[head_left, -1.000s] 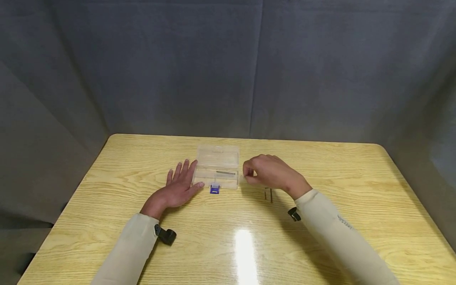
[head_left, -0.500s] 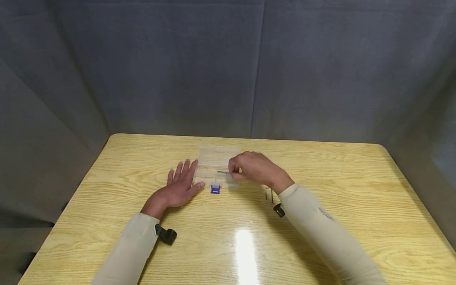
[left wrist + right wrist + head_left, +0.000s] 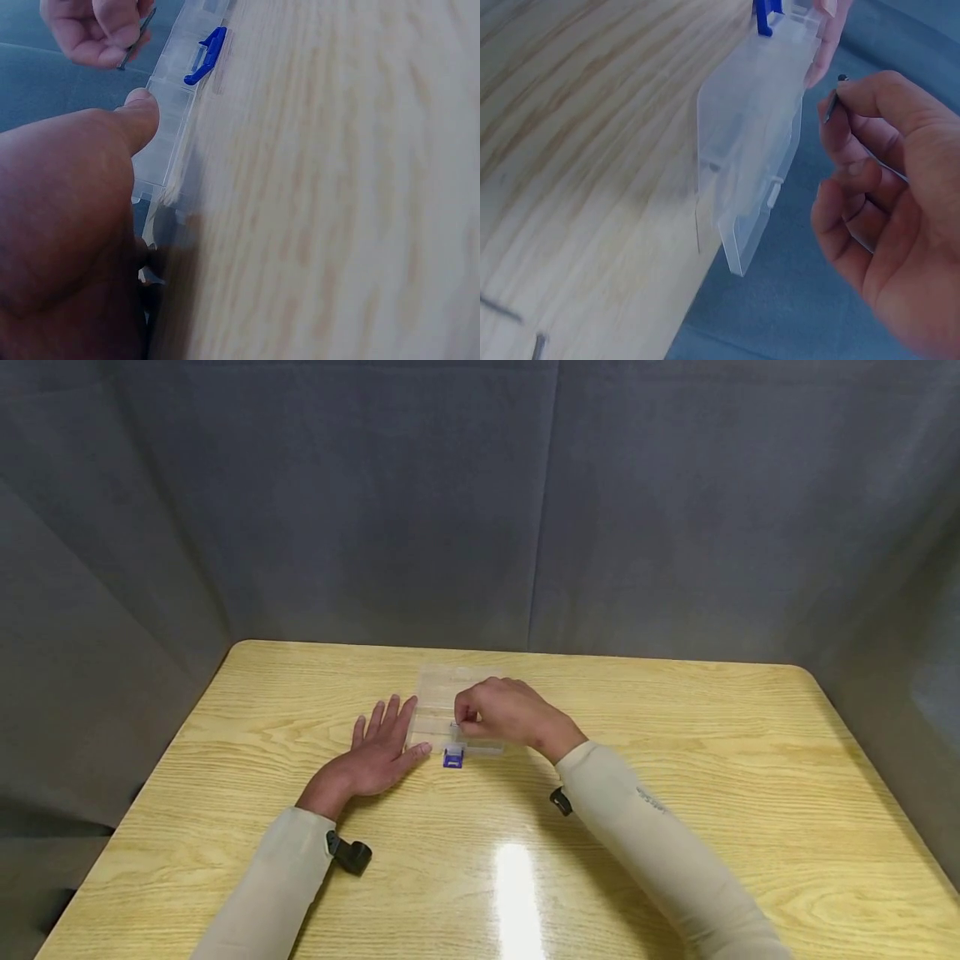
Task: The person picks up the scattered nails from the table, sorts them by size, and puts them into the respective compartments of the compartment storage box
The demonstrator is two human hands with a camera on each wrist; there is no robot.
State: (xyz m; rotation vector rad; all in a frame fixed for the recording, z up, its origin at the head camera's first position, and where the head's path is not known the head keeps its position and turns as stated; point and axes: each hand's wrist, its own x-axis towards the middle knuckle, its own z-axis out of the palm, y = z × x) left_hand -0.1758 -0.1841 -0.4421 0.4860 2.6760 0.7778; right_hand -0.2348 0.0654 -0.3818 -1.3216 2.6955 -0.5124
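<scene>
One slim fastener (image 3: 832,105) hovering over a clear box (image 3: 431,727)

Now the right hand (image 3: 502,710) is reaching across the box, and its grip is pinching that dark metal fastener between thumb and finger, the other fingers curling in. The fastener is hanging tilted above the box, apart from its walls; which compartment is lying beneath it, I can't tell.

Meanwhile the left hand (image 3: 363,768) is resting low on the desk (image 3: 750,760), right at the box's left edge. That grip is spreading wide, fingers straight, holding nothing, the thumb pointing toward the blue latch (image 3: 453,758).

The box is sitting with its clear lid (image 3: 442,685) folded back on the far side, and the latch is jutting from the front edge toward the person. From the right wrist, one dark metal piece (image 3: 500,308) and a second piece (image 3: 539,347) are showing on the desk, lying apart from the box. A dark grey curtain (image 3: 337,510) is hanging behind the desk's far edge, and pale sleeves (image 3: 273,881) are covering both forearms.
</scene>
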